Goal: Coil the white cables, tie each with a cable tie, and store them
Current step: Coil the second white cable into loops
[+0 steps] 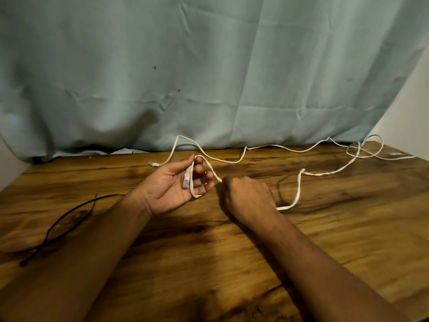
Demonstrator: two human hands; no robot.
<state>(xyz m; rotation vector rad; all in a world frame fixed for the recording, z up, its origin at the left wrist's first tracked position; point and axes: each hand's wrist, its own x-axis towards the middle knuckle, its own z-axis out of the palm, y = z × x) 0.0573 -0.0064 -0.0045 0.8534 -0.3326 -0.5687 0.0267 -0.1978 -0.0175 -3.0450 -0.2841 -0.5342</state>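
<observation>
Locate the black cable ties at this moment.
In the head view, the black cable ties lie on the wooden table at the left, beside the left forearm, untouched by the left hand.

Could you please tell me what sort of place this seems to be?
Probably a makeshift home workspace: a wooden table against a hung, creased pale green cloth, with a white cable and black cable ties laid out.

Flat white cable: a stretch hidden under the closed right hand; far end cut off at the frame's right edge. Clear plug on its near end: detail too small to tell. Thin black cable ties, lower left: count unclear where they overlap.
</observation>
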